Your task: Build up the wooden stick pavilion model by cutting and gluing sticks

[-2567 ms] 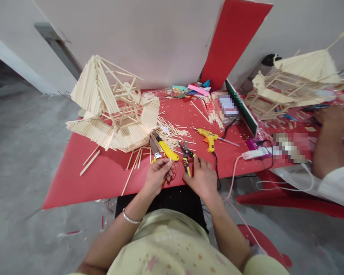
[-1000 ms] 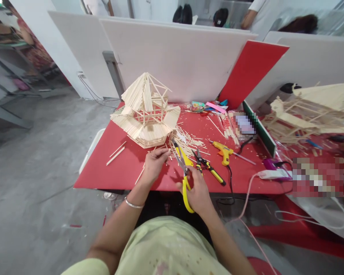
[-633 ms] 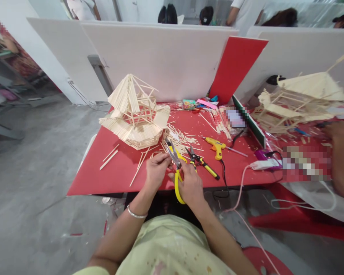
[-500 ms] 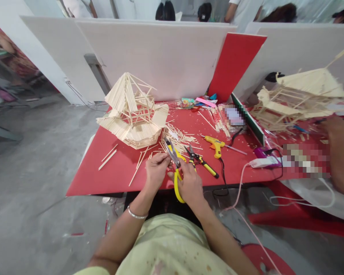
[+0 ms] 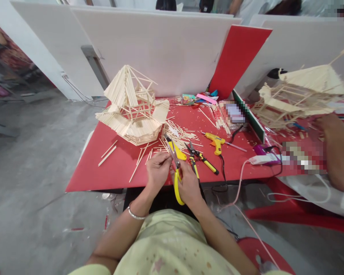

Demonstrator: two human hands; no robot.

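My right hand (image 5: 189,183) grips yellow-handled scissors (image 5: 177,182), their blades pointing up and away from me. Close by on the left, my left hand (image 5: 158,168) is closed in a pinch at the blades; what its fingers hold is too small to make out. Beyond both hands lies a pile of thin wooden sticks (image 5: 186,133). A yellow utility knife (image 5: 177,151) rests just past the scissors, with black-and-yellow pliers (image 5: 202,160) to its right. Behind my left hand stands a model pavilion (image 5: 132,110) built of sticks, its roof partly covered.
A yellow glue gun (image 5: 216,142) lies on the red table (image 5: 91,175), its cord running over the front edge. A white power strip (image 5: 263,159) sits at the right. White boards (image 5: 160,53) stand behind. A co-worker's arm (image 5: 336,152) is beside another stick model (image 5: 304,99).
The scissor blades look closer together than before. Both hands stay nearly in place, while the view has tilted slightly downward.
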